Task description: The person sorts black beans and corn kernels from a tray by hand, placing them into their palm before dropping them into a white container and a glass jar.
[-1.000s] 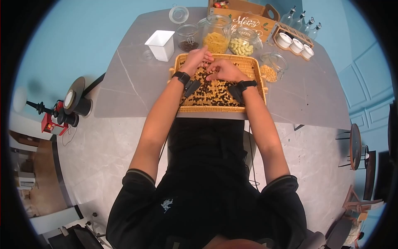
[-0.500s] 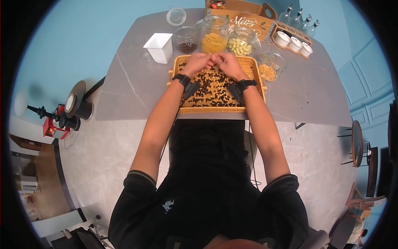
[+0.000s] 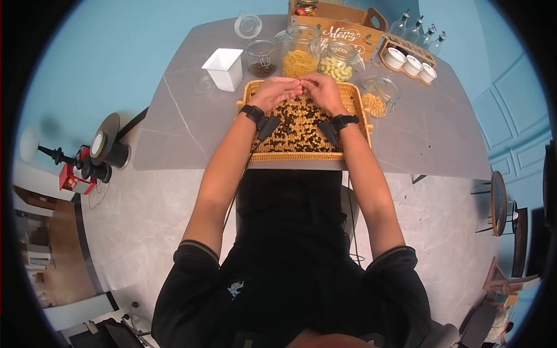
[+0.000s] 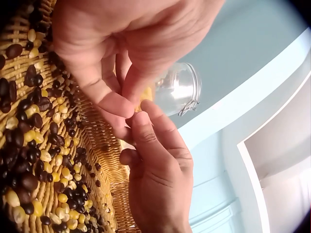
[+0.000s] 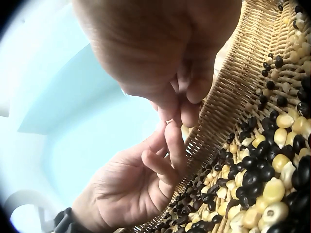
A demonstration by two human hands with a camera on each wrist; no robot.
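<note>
A: And here we are, both hands over the far side of the basket (image 3: 301,156), fingertips meeting! What's the left hand (image 3: 271,94) doing?

B: Thumb and forefinger drawn in together, tips right up against the other hand's. Is it gripping something? Can't tell; the fingers hide the spot.

A: Same story for the right hand (image 3: 325,93): thumb and forefinger close together, and whether anything sits between them, I can't tell.

B: Below them, what a scatter! Black and dark brown beans (image 5: 251,177), mixed with yellow and whitish kernels (image 5: 274,190), all across the basket's woven floor.

A: Thick patches of dark in there, with bare weave showing between. And around the basket?

B: It sits at the near edge of the worktop (image 3: 168,130). Past its far left corner, a white tub (image 3: 225,72); then, along beyond its far rim, the dark jar (image 3: 261,62), the yellow jar (image 3: 301,55) and the pale jar (image 3: 338,62).

A: To the basket's right, the kernel jar (image 3: 380,96)!

B: And farther off behind the basket, a wooden box (image 3: 354,33), with three white cups (image 3: 412,64) to the far right and glass bottles (image 3: 416,32) behind those.
</note>
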